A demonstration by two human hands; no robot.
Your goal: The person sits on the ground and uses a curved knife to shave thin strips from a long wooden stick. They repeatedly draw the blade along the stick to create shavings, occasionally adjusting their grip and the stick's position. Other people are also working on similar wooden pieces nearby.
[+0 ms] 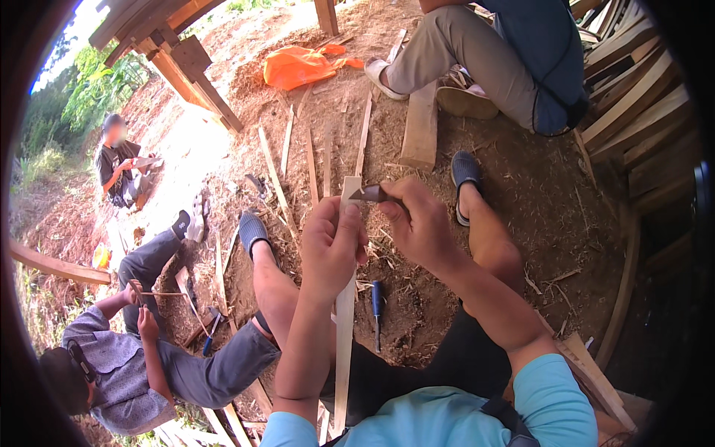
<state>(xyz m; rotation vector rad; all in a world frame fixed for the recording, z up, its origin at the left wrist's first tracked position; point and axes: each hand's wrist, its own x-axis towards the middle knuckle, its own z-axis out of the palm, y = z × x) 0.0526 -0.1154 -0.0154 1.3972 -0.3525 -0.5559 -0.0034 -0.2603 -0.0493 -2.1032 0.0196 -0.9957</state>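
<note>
My left hand (pixel 333 238) is closed around a long, pale wooden strip (pixel 344 350) near its upper end. The strip stands roughly upright in the view and runs down past my forearm toward my lap. My right hand (pixel 418 223) pinches a small dark brown piece (pixel 370 194) between thumb and fingers. Its greyish pointed end touches the top of the strip, just above my left thumb; its exact kind is unclear. On the dirt between my legs lies a blue-handled tool (pixel 377 299) with a dark, narrow shaft.
Several loose wooden strips (pixel 275 175) and shavings cover the ground ahead. An orange bag (pixel 302 67) and a thick board (pixel 421 130) lie farther off. People sit at left (pixel 126 365), far left (pixel 119 167) and upper right (pixel 514 59). Stacked lumber (pixel 633 97) stands at right.
</note>
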